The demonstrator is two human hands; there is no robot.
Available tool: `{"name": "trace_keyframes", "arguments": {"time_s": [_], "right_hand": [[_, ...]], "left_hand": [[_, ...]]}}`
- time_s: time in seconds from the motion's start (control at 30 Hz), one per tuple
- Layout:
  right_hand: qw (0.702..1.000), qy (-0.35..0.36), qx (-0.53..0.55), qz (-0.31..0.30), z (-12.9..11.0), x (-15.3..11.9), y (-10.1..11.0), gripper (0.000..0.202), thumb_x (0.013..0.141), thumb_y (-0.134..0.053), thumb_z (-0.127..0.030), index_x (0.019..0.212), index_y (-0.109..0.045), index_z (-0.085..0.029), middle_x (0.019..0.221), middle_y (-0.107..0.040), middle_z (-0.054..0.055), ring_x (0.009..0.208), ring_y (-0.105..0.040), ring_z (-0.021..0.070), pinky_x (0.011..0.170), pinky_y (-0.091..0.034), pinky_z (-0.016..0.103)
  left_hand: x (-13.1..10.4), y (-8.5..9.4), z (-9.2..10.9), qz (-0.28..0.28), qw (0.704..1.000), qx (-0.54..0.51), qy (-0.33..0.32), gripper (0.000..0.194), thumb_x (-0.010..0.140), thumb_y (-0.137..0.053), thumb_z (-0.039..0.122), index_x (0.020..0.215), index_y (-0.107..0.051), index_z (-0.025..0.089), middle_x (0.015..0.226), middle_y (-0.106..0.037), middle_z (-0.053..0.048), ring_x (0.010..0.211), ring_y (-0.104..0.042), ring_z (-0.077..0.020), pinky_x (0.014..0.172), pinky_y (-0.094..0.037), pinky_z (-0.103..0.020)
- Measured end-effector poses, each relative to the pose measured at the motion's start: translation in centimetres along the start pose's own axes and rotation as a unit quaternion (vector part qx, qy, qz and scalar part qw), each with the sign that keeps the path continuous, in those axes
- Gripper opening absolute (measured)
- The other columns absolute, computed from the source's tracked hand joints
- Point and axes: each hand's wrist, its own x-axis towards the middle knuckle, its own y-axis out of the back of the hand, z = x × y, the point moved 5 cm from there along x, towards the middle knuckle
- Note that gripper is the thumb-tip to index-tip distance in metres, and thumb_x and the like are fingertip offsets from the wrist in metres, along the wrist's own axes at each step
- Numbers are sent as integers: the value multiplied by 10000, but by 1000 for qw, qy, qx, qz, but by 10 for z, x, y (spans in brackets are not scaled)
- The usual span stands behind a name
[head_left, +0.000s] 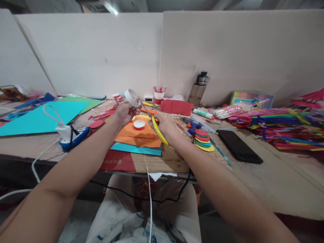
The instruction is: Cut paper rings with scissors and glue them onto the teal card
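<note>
- Nearest me: a white cord (149, 189) running up over the lap to the table (273, 182) edge.
- Next, a flat piece of cardboard (174, 162) with a red patch on its left. On it there's a blue sheet (136, 149) poking out from under some orange paper (134, 140).
- Sitting on the orange paper: a little round red thing with a white middle (139, 125).
- Right hand (164, 127) has a grip on the yellow-handled scissors (157, 130), blades pointing up and away to the left.
- Off to the right, a black phone (239, 146) lying flat, and nearer the hand a fanned stack of coloured discs (204, 141) just in front of a blue glue gun (194, 125).
- On the left, a blue power strip (74, 139) with a white plug in it, red discs (96, 125) just past it, then a big turquoise sheet (45, 114).
- Left hand (125, 113) is pinching a white ring (131, 98), held up over the table. Scissor tips are right at its right edge; can't tell if they're actually biting.
- Behind that: a folded red paper (176, 107), a cup of red sticks (159, 98) and a tilted-looking bottle (197, 91).
- Way back, white panels (101, 50).
</note>
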Motion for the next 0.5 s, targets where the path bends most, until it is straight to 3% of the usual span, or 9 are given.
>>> {"name": "trace_keyframes", "arguments": {"time_s": [0.2,0.5], "right_hand": [[1000,-4,-23,-4,-1,-1,1,270,880,-511,-397,891,-667,-177,699,-612,27,620,-498,144,587,-335,253],[999,37,-38,6,-2,-2,3,341,896,-506,-387,1153,-638,-206,965,-663,63,809,-556,176,714,-392,268]], "left_hand": [[-1,2,15,31,992,47,-115,161,667,-679,155,653,-519,169,579,-541,39,452,-491,-53,422,-403,-168],[-4,-7,5,-5,996,28,-80,213,755,-685,177,640,-508,151,569,-515,24,456,-488,-67,430,-399,-191]]}}
